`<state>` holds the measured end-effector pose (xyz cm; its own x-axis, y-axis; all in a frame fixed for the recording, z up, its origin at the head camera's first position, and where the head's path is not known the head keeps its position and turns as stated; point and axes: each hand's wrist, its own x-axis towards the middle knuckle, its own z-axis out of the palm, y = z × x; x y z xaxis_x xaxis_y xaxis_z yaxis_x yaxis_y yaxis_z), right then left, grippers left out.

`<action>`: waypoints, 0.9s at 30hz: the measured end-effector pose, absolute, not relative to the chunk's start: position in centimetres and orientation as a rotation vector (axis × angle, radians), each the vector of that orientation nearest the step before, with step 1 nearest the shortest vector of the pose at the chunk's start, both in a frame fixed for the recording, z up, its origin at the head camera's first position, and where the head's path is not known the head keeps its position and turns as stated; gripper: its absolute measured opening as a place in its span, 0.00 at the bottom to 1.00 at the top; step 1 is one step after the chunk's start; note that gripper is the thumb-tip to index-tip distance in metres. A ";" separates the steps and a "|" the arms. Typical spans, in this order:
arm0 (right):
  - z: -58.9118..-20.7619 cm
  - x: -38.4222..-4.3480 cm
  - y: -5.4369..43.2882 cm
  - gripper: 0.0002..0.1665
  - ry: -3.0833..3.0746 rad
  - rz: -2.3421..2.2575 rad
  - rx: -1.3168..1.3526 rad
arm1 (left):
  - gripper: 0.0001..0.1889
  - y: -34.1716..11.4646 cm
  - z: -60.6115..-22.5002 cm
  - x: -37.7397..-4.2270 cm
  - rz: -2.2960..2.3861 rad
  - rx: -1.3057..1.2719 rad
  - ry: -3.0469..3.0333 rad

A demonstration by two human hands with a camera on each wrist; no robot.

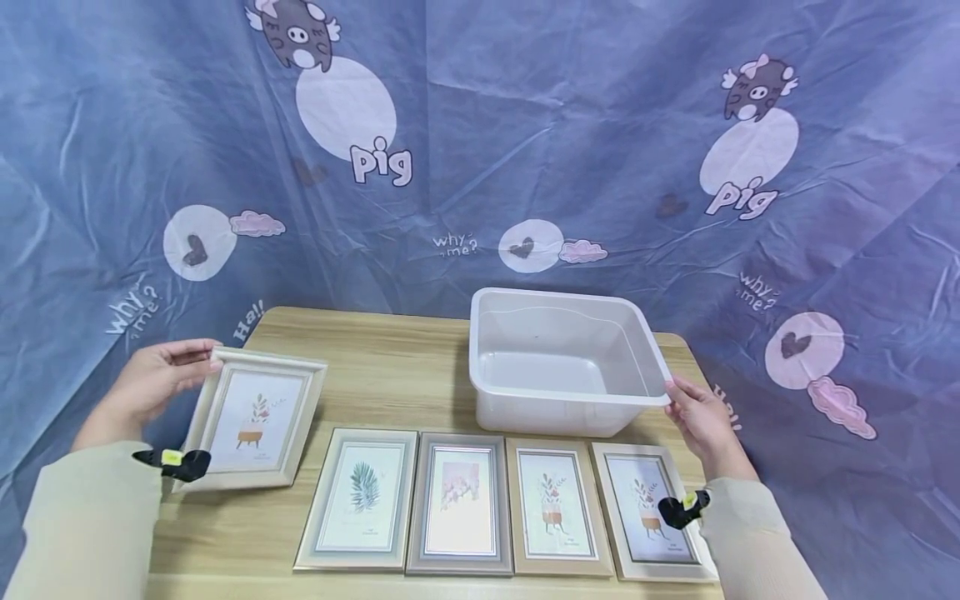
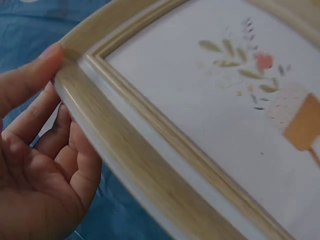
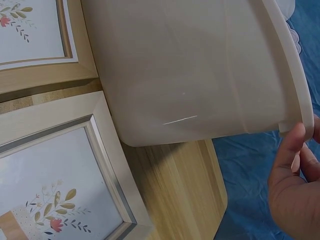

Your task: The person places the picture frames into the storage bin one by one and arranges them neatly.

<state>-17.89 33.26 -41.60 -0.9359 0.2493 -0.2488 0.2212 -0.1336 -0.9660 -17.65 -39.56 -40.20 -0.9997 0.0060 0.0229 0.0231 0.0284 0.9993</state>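
At the left of the head view, my left hand (image 1: 161, 379) pinches the upper left corner of a cream picture frame (image 1: 198, 417). That frame is tilted up off the table and its print shows a plant in an orange pot. In the left wrist view the thumb lies on the face of the frame (image 2: 125, 145), with the fingers behind it. My right hand (image 1: 701, 417) grips the front right corner of the rim of a white plastic tub (image 1: 555, 412). The right wrist view shows the thumb against the outside of the tub (image 3: 175, 65).
Along the front of the wooden table (image 1: 390, 358) lie a leaf-print frame (image 1: 410, 500), a grey frame (image 1: 504, 508), a tan frame (image 1: 517, 500) and a light frame (image 1: 611, 500). Behind the tub hangs a blue patterned cloth (image 1: 465, 150).
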 end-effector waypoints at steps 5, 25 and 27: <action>-41.8 -17.9 33.4 0.20 -2.059 2.274 -0.541 | 0.15 -38.3 -38.7 -18.3 -2.116 -0.003 -2.152; -42.1 -17.9 33.3 0.14 -1.978 2.331 -0.457 | 0.17 -30.5 -34.0 -20.9 -2.115 0.203 -1.506; -42.0 -17.9 33.3 0.14 -1.979 2.329 -0.462 | 0.17 -29.5 -33.5 -21.2 -2.113 0.205 -1.427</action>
<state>-17.85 33.30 -41.98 -0.9541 0.2295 -0.1924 0.1529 -0.1791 -0.9719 -21.17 -29.51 -33.50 -0.8226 -0.5372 0.1863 0.3733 -0.2632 0.8896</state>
